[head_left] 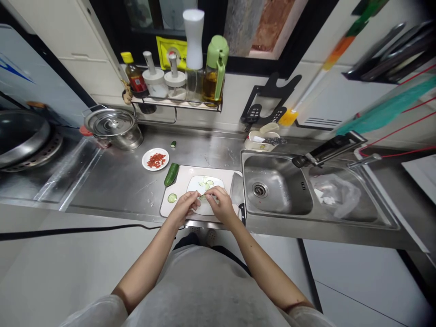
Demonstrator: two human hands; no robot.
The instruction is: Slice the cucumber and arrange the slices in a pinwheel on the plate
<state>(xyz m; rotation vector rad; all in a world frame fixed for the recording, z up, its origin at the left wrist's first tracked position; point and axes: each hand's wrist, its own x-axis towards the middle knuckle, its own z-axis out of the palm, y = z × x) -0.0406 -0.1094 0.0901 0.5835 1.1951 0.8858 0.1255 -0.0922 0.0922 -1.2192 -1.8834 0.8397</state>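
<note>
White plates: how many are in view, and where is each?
2. A round plate with red pieces sits left of and beyond the cutting board; a squarish plate bearing cucumber slices rests on the board, partly covered by the left hand and right hand. No others show.

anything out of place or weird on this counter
Two things: a small cucumber end lies by itself on the counter beyond the cutting board, and a crumpled plastic bag sits in the right-hand sink basin, looking like leftover litter.
</note>
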